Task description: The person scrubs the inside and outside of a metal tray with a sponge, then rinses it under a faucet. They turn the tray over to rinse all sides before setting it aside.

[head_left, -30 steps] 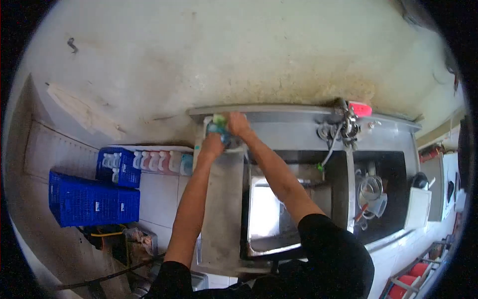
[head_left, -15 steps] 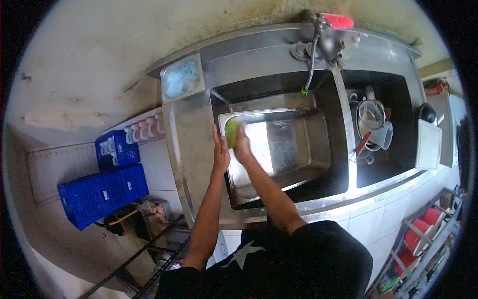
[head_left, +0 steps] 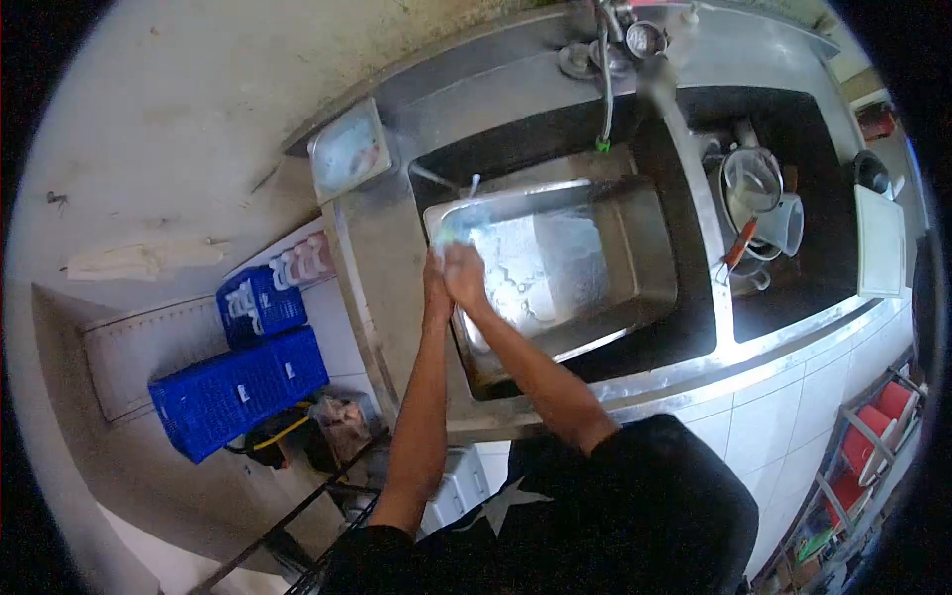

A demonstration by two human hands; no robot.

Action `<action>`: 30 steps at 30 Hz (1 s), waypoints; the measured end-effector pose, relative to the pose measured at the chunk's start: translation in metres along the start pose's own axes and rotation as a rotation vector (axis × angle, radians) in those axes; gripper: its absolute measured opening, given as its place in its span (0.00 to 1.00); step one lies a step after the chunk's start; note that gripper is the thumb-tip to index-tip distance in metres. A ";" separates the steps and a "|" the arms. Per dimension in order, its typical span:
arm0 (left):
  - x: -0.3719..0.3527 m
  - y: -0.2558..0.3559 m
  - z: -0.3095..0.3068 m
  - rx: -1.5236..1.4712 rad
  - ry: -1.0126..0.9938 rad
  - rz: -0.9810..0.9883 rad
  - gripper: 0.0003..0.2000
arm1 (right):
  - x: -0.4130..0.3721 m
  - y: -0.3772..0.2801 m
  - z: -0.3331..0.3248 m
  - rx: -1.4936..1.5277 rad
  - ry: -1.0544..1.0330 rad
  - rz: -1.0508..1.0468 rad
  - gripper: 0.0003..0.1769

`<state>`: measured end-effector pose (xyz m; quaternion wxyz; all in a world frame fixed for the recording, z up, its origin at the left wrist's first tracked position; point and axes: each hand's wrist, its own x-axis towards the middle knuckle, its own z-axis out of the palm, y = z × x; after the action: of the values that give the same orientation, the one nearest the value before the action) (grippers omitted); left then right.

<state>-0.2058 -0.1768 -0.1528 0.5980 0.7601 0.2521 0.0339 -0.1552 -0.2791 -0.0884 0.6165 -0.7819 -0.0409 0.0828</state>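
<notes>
In the large sink basin stands a deep steel pan (head_left: 570, 327), its inside wet and soapy. My left hand (head_left: 436, 290) and my right hand (head_left: 463, 274) are pressed together over its left end, closed around a scouring pad (head_left: 451, 239). Only a pale green, foamy part of the pad shows above the fingers, and motion blurs it. Bluish suds and drops lie in the pan near my hands.
A square tub of bluish suds (head_left: 347, 151) sits on the counter's left corner. Above the basin hangs a faucet hose (head_left: 608, 94). The right basin holds strainers and jugs (head_left: 754, 178). Blue crates (head_left: 243, 387) stand at lower left, and a white board (head_left: 879, 243) at right.
My hands have come together and squeezed around the pad, which lay green and flat between them before. Suds and water have appeared in the pan. The tub's foam is lower.
</notes>
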 end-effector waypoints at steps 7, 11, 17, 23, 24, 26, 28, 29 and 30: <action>-0.010 0.054 0.010 0.097 -0.033 0.168 0.25 | 0.034 -0.034 -0.037 -0.028 0.008 -0.268 0.30; -0.012 0.087 0.022 0.173 0.002 0.046 0.26 | 0.076 0.053 -0.006 -0.505 0.010 -0.310 0.31; -0.024 0.116 0.039 0.380 0.172 0.046 0.23 | 0.122 0.136 -0.119 -0.515 0.702 0.399 0.22; -0.019 0.108 0.035 0.457 0.199 0.142 0.19 | 0.132 0.192 -0.110 -0.762 0.779 0.324 0.37; -0.019 0.119 0.039 0.459 0.191 0.156 0.18 | 0.112 0.151 -0.105 -0.676 0.595 0.199 0.39; -0.017 0.119 0.042 0.514 0.215 0.203 0.16 | 0.089 0.143 -0.094 -0.496 0.356 -0.404 0.39; -0.018 0.117 0.039 0.520 0.203 0.238 0.15 | 0.085 0.155 -0.118 -0.451 0.297 -0.321 0.34; -0.019 0.114 0.037 0.552 0.225 0.221 0.15 | 0.087 0.157 -0.126 -0.143 0.504 -0.042 0.27; -0.017 0.112 0.038 0.582 0.248 0.211 0.15 | 0.090 0.163 -0.126 -0.094 0.623 0.046 0.26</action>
<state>-0.1686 -0.2356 -0.0552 0.3137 0.9110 0.2421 0.1142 -0.0501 -0.4235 -0.2256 0.5604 -0.7981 0.1640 -0.1488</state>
